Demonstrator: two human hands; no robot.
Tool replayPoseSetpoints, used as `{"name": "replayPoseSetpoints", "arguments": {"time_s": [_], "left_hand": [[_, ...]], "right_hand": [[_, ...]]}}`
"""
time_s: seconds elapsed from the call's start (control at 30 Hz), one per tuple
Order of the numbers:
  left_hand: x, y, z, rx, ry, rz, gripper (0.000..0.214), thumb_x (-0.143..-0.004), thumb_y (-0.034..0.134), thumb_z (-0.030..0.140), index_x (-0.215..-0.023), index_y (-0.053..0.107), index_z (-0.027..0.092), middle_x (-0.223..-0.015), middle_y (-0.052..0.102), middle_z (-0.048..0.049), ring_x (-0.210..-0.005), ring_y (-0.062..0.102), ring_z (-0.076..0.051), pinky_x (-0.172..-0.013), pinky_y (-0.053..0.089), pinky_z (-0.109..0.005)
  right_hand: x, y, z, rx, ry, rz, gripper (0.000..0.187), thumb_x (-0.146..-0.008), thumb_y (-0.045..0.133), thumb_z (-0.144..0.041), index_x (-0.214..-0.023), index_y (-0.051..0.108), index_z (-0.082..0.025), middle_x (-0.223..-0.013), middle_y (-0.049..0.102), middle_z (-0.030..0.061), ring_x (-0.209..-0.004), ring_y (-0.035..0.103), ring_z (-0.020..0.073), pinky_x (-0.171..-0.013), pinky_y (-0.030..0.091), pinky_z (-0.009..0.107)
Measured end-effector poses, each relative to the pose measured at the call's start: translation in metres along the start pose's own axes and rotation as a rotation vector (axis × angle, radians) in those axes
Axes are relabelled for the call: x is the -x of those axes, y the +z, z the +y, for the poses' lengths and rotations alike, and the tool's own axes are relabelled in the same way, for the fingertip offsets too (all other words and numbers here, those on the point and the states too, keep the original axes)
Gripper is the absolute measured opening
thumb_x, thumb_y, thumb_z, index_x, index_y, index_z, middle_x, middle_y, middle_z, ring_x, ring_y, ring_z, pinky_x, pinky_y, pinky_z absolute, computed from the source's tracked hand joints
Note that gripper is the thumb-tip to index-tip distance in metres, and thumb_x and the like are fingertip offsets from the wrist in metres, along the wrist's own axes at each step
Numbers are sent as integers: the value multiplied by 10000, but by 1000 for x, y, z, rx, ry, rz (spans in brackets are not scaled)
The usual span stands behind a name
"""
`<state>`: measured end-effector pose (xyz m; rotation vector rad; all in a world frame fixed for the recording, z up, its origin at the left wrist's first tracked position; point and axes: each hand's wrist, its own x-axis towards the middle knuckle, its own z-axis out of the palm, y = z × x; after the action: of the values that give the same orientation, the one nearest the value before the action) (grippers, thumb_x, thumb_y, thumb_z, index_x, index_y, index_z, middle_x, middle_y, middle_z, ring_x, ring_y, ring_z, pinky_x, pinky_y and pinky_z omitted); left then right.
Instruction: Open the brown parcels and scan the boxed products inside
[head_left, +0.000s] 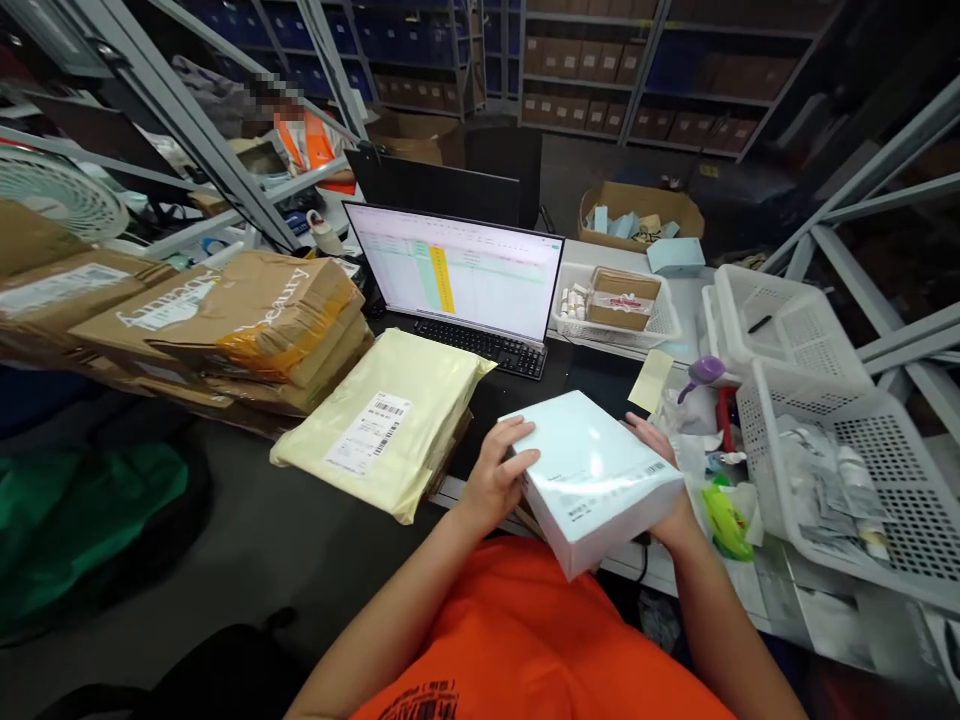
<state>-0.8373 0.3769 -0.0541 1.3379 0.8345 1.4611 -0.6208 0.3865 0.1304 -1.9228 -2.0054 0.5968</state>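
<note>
A pale blue-white box (592, 450) is held tilted in front of my body, with small print and a barcode on its upper face. My left hand (499, 470) grips its left side, fingers bent over the top edge. Around the far right side wraps my right hand (660, 460), its palm partly hidden behind the box. Left of the box lies a pale yellow parcel (405, 400) with a white shipping label, resting on cardboard. A keyboard (480, 345) and a lit monitor (457, 270) showing a spreadsheet stand beyond it.
Stacked cardboard cartons (255, 310) fill the left. White plastic baskets (862, 470) with packets and a purple tape dispenser (703, 375) sit at right. Behind them is an open carton (637, 205). A person in an orange vest (311, 145) is at the back left, near metal frames.
</note>
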Motion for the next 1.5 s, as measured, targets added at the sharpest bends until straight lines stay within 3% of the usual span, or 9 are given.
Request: {"name": "replayPoseSetpoints", "arguments": {"time_s": [0.23, 0.37, 0.47, 0.57, 0.67, 0.77, 0.97, 1.23, 1.5], "left_hand": [[-6, -4, 7, 273, -592, 162, 713, -796, 762, 384, -1424, 434, 303, -1627, 278, -140, -1471, 346, -336, -1107, 422, -516], [-11, -5, 22, 983, -1054, 17, 774, -850, 551, 702, -1434, 452, 205, -1444, 538, -191, -1270, 577, -361, -981, 518, -506], [-9, -4, 31, 1142, -1112, -49, 815, -705, 763, 645, -1324, 554, 158, -1305, 649, -189, -1170, 632, -378, -938, 539, -475], [-7, 0, 30, 1040, -1092, 89, 858, -584, 913, 406, -1314, 536, 157, -1273, 669, -166, -1144, 642, -357, -929, 542, -433], [-5, 2, 20, 945, -1030, 265, 892, -600, 907, 377, -1360, 484, 182, -1305, 648, -138, -1196, 615, -332, -955, 541, -422], [-4, 2, 10, 918, -990, 362, 908, -604, 906, 371, -1381, 468, 201, -1330, 636, -120, -1243, 592, -320, -1003, 529, -416], [-8, 3, 8, 1140, -1190, 382, 709, -689, 834, 400, -1284, 566, 125, -1245, 696, -161, -1175, 650, -344, -976, 560, -461], [-11, 8, 13, 1143, -1245, 313, 630, -746, 777, 415, -1262, 573, 117, -1259, 690, -172, -1170, 659, -334, -956, 574, -455], [2, 16, 7, 533, -816, 459, 1138, -621, 900, 472, -1514, 248, 201, -1548, 402, -213, -1375, 493, -339, -1105, 466, -439]], "right_hand": [[16, -3, -19, 145, -382, 37, 620, -772, 747, -138, -1287, 466, -339, -1458, 497, 89, -1301, 547, 274, -972, 549, 479], [22, 13, -15, 188, -460, 123, 653, -788, 703, -55, -1308, 465, -368, -1520, 425, 65, -1327, 530, 252, -909, 588, 404], [24, 20, -11, 239, -481, -22, 659, -845, 623, -39, -1374, 429, -382, -1581, 346, 63, -1365, 502, 239, -937, 583, 390], [31, 13, 13, 366, -251, 27, 682, -882, 617, -155, -1474, 332, -334, -1567, 364, 113, -1408, 449, 264, -1088, 477, 508], [52, -6, 64, 521, 297, 178, 726, -820, 664, -360, -1461, 385, -165, -1441, 479, 213, -1392, 434, 350, -1129, 382, 584], [78, -21, 119, 513, 804, 63, 661, -680, 701, -412, -1243, 575, -88, -1244, 602, 256, -1265, 537, 410, -1064, 421, 576], [80, -12, 160, 375, 933, -34, 465, -597, 748, -450, -927, 650, -137, -884, 690, 145, -1019, 672, 387, -903, 505, 533], [25, 6, 132, 53, 899, 14, 383, -862, 609, -534, -938, 626, -159, -673, 629, 4, -608, 640, 159, -604, 531, 319], [48, -36, -8, -274, 876, -148, 511, -743, 728, -623, -929, 569, -175, -667, 664, 26, -493, 606, 163, -477, 509, 297]]}}
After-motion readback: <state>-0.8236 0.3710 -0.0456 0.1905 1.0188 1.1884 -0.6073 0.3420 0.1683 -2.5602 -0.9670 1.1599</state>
